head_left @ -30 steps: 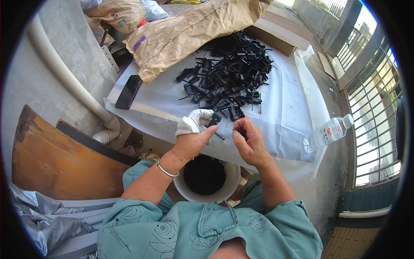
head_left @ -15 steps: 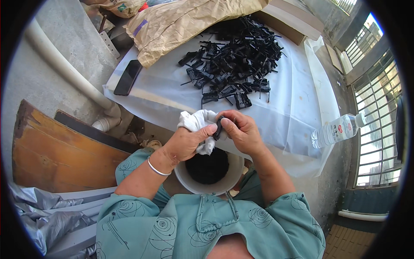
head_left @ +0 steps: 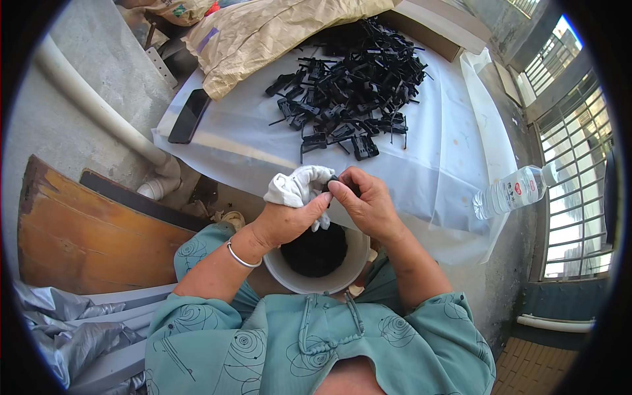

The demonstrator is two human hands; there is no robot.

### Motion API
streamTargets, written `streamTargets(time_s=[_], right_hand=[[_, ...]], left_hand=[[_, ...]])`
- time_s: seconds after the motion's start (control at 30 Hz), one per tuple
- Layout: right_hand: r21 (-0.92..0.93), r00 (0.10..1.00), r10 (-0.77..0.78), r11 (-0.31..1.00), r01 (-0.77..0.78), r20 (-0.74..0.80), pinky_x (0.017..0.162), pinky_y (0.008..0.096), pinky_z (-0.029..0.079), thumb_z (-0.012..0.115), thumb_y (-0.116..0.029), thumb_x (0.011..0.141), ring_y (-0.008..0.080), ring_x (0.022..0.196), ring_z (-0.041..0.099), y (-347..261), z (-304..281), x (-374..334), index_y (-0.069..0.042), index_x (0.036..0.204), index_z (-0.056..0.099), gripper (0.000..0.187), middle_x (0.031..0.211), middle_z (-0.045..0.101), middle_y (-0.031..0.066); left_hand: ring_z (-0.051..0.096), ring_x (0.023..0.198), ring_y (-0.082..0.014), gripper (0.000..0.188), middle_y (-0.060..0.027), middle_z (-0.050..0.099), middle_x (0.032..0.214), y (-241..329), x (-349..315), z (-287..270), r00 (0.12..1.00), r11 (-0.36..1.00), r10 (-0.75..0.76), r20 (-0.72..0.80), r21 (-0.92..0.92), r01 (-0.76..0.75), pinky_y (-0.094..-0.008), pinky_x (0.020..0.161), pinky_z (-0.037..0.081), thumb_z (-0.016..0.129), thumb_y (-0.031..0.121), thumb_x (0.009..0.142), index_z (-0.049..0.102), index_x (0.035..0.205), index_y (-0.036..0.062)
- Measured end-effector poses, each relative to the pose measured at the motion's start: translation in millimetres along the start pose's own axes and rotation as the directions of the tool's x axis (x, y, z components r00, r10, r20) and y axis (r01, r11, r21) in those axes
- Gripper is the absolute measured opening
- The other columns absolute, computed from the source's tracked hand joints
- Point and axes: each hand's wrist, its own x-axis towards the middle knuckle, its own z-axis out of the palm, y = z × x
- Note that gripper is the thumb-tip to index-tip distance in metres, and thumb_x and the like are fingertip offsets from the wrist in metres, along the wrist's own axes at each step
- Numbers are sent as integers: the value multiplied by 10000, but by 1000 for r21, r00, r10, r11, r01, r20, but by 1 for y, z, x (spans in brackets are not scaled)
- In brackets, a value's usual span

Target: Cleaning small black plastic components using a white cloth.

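Observation:
My left hand [head_left: 288,221] is closed around a bunched white cloth [head_left: 289,188], its thumb pressed toward a small black plastic part [head_left: 333,178]. From the other side, my right hand [head_left: 368,202] pinches the same part between thumb and curled fingers. Most of the part is hidden by fingers and cloth. Just below both hands, a white bucket [head_left: 361,264] stands between my knees, with a dark mass of black pieces inside. Ahead on the table lies a big heap of similar black plastic parts [head_left: 359,85], many with thin rods sticking out.
White plastic sheeting [head_left: 441,164] covers the table. A phone [head_left: 189,116] lies at its left edge, beneath a brown paper sack [head_left: 263,39]. At the right edge a clear water bottle [head_left: 513,192] lies tilted. A cardboard box [head_left: 438,29] sits behind the heap; a wooden board [head_left: 99,230] leans at left.
The black part has turned between my fingers and less of it shows now. Both hands stay together over the bucket's far rim. The whole view has shifted slightly.

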Motion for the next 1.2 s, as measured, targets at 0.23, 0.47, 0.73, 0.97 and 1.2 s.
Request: streamTargets(time_s=[0.23, 0.47, 0.73, 0.97, 1.2], right_hand=[[15, 960, 35, 999, -41, 276, 561, 237, 419, 459, -161, 934, 67, 609, 461, -3, -10, -2, -16, 785, 544, 225, 654, 500, 4], [265, 988, 23, 962, -63, 152, 588, 247, 402, 455, -175, 940, 64, 664, 428, 19, 9, -5, 7, 794, 533, 246, 672, 502, -2], [-111, 975, 39, 994, -14, 220, 524, 247, 377, 547, -151, 880, 72, 581, 412, -6, -16, 1, 0, 871, 577, 154, 614, 475, 16], [-38, 976, -200, 978, 205, 90, 520, 266, 412, 647, -108, 793, 133, 534, 479, 8, -18, 1, -6, 824, 623, 109, 634, 545, 78], [72, 998, 5, 997, -10, 67, 516, 235, 376, 629, -99, 821, 78, 562, 418, 4, -11, 1, 5, 784, 578, 121, 615, 485, 14]], left_hand=[[552, 734, -75, 293, -53, 580, 888, -5, 4, 4, 993, 972, 96, -73, 223, -78, -211, 634, 478, 545, 25, 841, 496, 1125, -23], [578, 792, -119, 278, -74, 611, 883, -2, 4, 9, 902, 681, 432, 11, 652, -334, -278, 705, 490, 557, 41, 822, 544, 1092, -21], [461, 824, -91, 288, -22, 499, 917, -6, 10, 2, 960, 937, 271, -69, 249, -247, -216, 733, 412, 521, 56, 872, 400, 1131, 28], [431, 646, -47, 325, -14, 529, 863, 3, 11, 2, 991, 971, 117, -59, 217, -101, -195, 580, 400, 433, 75, 909, 383, 1228, 32], [467, 948, -128, 318, -73, 514, 1021, -7, 10, 2, 976, 917, 157, 149, 344, -200, -266, 853, 390, 413, 65, 861, 407, 1167, -23]])
